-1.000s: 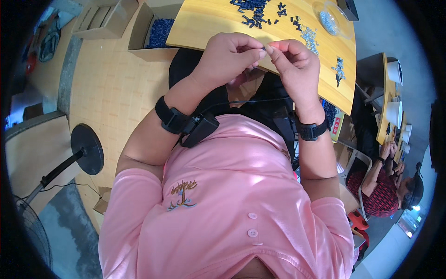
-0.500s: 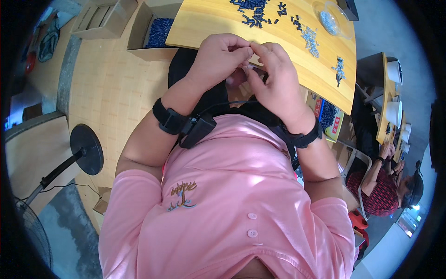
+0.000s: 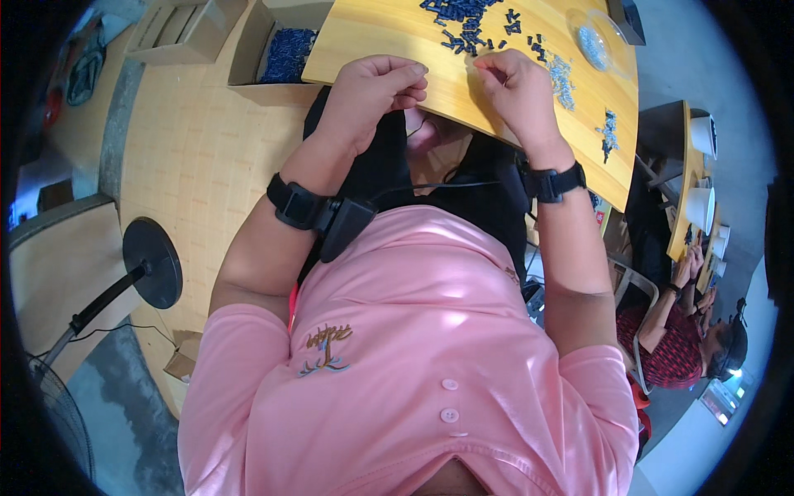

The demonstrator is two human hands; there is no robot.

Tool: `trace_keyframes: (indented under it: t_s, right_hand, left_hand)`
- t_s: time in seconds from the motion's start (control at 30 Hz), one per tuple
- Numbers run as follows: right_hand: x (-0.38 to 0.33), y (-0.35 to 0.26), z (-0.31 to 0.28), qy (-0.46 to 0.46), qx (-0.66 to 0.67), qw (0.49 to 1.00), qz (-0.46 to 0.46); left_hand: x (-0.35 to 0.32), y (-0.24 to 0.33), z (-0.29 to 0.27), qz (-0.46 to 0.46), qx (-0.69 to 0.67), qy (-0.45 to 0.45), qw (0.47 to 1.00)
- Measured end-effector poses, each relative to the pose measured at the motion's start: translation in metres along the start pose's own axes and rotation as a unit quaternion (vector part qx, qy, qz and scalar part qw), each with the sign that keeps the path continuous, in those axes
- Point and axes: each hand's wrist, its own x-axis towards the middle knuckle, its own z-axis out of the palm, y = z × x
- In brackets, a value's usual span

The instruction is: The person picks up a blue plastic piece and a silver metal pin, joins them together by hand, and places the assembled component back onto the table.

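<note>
Over the near left edge of the wooden table (image 3: 356, 50), my left hand (image 3: 372, 97) is closed, thumb pressed to the bent fingers. Anything in that pinch is too small to make out. My right hand (image 3: 523, 93) is over the table, its thumb and forefinger drawn together just below the small black parts (image 3: 467, 29). Whether a part sits between those fingertips I cannot make out. Small clear parts (image 3: 561, 83) lie beside the right hand. Farther right is a little cluster of clear and black pieces (image 3: 609, 136).
A transparent round dish (image 3: 616, 50) holds more clear parts at the table's far right. An open cardboard box (image 3: 244, 66) of dark parts stands left of the table. A fan (image 3: 153, 263) is at the left. Another person (image 3: 674, 343) sits at a bench with white bowls (image 3: 700, 207) on the right.
My hands were together at the table's near edge and have come apart. The right one moved up toward the black parts; the left drew slightly left.
</note>
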Motion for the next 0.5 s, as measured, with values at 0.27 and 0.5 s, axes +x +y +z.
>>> trace_keyframes:
  t_s: [0.27, 0.5]
  right_hand:
    - [0.028, 0.009, 0.015, -0.01, -0.054, 0.997, -0.063]
    - [0.03, 0.009, 0.02, -0.058, -0.087, 0.992, -0.067]
  left_hand:
    - [0.002, 0.003, -0.003, -0.025, -0.03, -0.004, 0.999]
    - [0.003, 0.004, -0.004, -0.036, -0.034, -0.004, 0.999]
